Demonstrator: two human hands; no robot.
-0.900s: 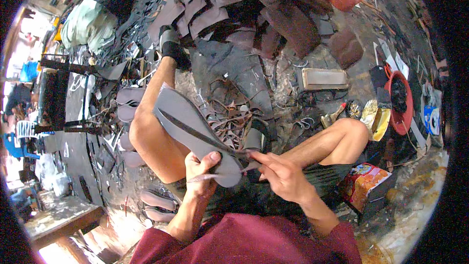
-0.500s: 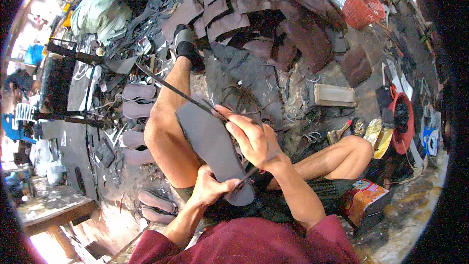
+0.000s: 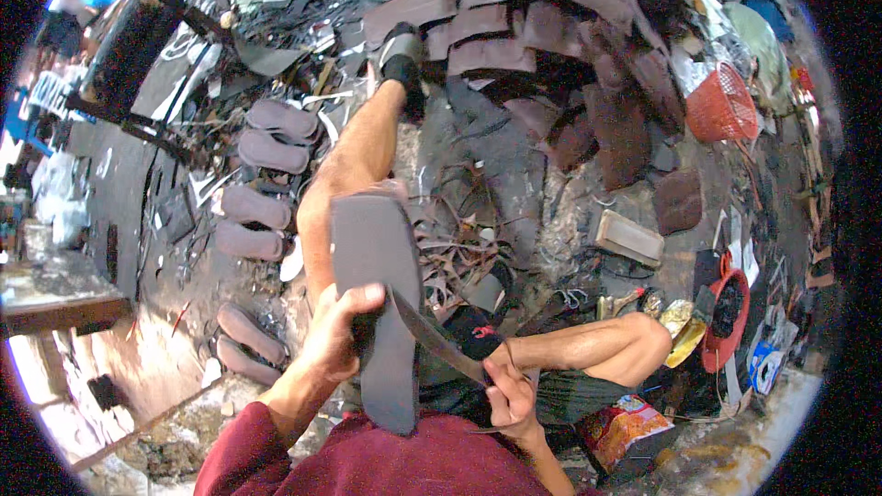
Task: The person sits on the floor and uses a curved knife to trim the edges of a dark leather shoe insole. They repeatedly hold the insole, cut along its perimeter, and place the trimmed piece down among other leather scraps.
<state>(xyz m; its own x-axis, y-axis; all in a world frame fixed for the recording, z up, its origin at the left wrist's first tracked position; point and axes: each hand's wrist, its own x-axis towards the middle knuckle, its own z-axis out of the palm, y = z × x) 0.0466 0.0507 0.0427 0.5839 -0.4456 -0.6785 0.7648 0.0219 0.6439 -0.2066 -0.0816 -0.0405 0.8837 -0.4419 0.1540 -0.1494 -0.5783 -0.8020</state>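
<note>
A flat dark grey shoe sole (image 3: 375,239) is held upright over my lap, its lower end near my maroon shirt. My left hand (image 3: 333,344) grips it along the left edge, with the thumb lying across its face. A narrow dark strip (image 3: 432,340) runs from beside that thumb across the sole and down to the right. My right hand (image 3: 511,397) is closed on the strip's other stretch, with a thin tail of it beyond the fist. Whether the strip is joined to the sole I cannot tell.
Several grey soles (image 3: 253,207) lie in pairs on the floor at the left. Brown sheets (image 3: 496,55) are piled ahead, near a red basket (image 3: 721,106). Strip scraps (image 3: 459,262) lie between my legs; a pale block (image 3: 629,239) and red basin (image 3: 728,317) are to the right.
The sole has turned more upright and shifted left. My right hand has moved from the sole's upper part down and right, drawing the strip away from it. The view has shifted too.
</note>
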